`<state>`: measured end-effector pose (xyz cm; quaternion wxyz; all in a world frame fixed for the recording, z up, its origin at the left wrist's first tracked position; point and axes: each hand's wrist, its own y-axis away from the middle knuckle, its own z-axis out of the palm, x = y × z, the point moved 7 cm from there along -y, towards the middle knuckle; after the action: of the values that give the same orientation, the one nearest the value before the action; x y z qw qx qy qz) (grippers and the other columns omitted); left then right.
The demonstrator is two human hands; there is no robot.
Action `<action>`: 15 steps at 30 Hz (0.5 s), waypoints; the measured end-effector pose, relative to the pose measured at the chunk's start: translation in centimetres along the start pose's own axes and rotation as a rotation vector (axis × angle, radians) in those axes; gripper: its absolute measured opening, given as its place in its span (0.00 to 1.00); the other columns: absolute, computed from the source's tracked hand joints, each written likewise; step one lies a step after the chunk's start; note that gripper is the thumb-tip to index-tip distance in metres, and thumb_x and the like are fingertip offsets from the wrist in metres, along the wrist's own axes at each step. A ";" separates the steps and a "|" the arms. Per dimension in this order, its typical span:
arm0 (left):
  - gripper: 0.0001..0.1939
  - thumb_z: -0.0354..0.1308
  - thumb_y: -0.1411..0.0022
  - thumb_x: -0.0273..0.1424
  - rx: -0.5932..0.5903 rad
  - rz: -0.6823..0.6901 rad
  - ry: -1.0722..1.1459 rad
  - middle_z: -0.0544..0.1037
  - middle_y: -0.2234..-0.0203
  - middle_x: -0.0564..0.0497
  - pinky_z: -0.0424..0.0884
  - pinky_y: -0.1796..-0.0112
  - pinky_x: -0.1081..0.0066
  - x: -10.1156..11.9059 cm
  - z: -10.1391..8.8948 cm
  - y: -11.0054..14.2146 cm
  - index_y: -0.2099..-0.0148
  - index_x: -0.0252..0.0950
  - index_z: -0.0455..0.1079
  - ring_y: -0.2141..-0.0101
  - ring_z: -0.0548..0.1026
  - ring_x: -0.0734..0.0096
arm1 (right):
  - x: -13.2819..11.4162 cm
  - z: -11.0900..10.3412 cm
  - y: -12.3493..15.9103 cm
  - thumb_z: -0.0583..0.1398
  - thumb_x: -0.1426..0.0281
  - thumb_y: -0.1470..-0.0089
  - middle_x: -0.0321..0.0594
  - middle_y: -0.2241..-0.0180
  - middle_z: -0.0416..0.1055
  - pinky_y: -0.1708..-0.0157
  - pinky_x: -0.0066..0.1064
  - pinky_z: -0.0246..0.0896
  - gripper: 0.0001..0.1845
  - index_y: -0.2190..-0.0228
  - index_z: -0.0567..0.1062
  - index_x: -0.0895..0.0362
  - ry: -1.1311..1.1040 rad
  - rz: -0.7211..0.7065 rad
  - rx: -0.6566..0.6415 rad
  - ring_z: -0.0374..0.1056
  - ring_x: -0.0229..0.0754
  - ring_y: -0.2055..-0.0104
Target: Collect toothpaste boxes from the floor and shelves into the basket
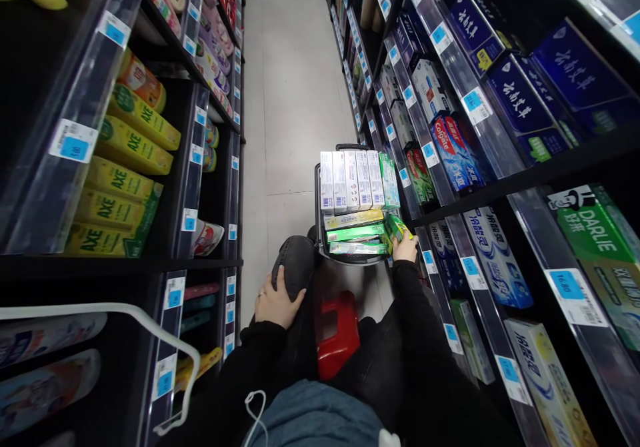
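At the right side of a black basket (pixel 353 261), a green box (pixel 394 225) is gripped in a person's right hand (pixel 406 248), not yet let go, beside packed white boxes (pixel 353 179) that leave the basket looking nearly full. The spread left hand (pixel 280 300) rests on a knee (pixel 294 260), holding nothing; toothpaste boxes (pixel 456 152) stock the shelf (pixel 475 197) alongside.

Cool, fairly even light is falling from above, brightening the pale floor (pixel 293 67) and the white boxes (pixel 353 180), while the shelf recesses (pixel 35 100) are sinking into near-black and shadow is pooling beneath the basket (pixel 356 260). The clear plastic label strips (pixel 531 217) and the red plastic object (pixel 340 350) are catching glossy reflections. The wide lens is tilting and stretching shapes towards the edges, and the smallest print is blurring.
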<state>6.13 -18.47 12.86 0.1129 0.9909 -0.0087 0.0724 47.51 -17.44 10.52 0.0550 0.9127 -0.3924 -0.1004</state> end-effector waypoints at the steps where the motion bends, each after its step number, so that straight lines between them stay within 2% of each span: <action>1: 0.42 0.53 0.41 0.48 0.000 0.003 0.000 0.61 0.42 0.29 0.66 0.51 0.54 0.0 0.1 0.0 0.32 0.28 0.52 0.48 0.67 0.44 | 0.1 0.0 -0.1 0.54 0.62 0.41 0.51 0.51 0.56 0.61 0.38 0.63 0.24 0.45 0.63 0.55 -0.005 -0.007 0.006 0.70 0.44 0.63; 5: 0.42 0.53 0.41 0.48 0.001 0.003 -0.001 0.61 0.42 0.30 0.66 0.51 0.53 -0.1 0.2 0.0 0.32 0.29 0.51 0.48 0.67 0.43 | -0.3 0.4 -1.0 0.56 0.65 0.42 0.51 0.49 0.56 0.57 0.37 0.63 0.23 0.46 0.65 0.55 -0.042 -0.124 -0.024 0.69 0.46 0.59; 8: 0.43 0.54 0.41 0.48 0.001 -0.005 -0.002 0.62 0.42 0.30 0.66 0.51 0.53 -0.1 0.2 -0.1 0.32 0.29 0.52 0.48 0.66 0.42 | 0.4 0.7 -2.1 0.57 0.65 0.44 0.53 0.48 0.56 0.54 0.40 0.62 0.24 0.47 0.65 0.58 -0.142 -0.131 -0.004 0.68 0.49 0.55; 10: 0.42 0.54 0.42 0.48 0.004 -0.005 0.001 0.62 0.42 0.30 0.66 0.52 0.53 -0.1 0.1 -0.1 0.32 0.29 0.52 0.48 0.66 0.43 | 1.3 1.0 -2.4 0.59 0.63 0.47 0.56 0.47 0.56 0.51 0.42 0.61 0.30 0.45 0.62 0.60 -0.255 -0.137 0.038 0.66 0.52 0.51; 12: 0.42 0.54 0.41 0.47 0.012 -0.001 0.004 0.62 0.42 0.30 0.66 0.52 0.53 0.0 -0.1 -0.1 0.32 0.29 0.52 0.48 0.67 0.43 | 2.7 1.5 -2.0 0.61 0.61 0.50 0.60 0.44 0.55 0.48 0.43 0.59 0.41 0.41 0.55 0.63 -0.379 -0.114 0.105 0.62 0.55 0.46; 15: 0.42 0.54 0.41 0.47 0.014 -0.003 0.002 0.62 0.42 0.30 0.66 0.51 0.53 0.1 -0.1 0.0 0.32 0.29 0.52 0.48 0.67 0.43 | 5.5 3.0 0.0 0.62 0.56 0.53 0.68 0.43 0.54 0.45 0.45 0.56 0.51 0.39 0.48 0.72 -0.496 0.048 0.219 0.57 0.59 0.42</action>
<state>6.23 -18.41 13.00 0.1060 0.9916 -0.0068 0.0734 50.57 -21.51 6.85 -0.1393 0.8510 -0.4241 -0.2767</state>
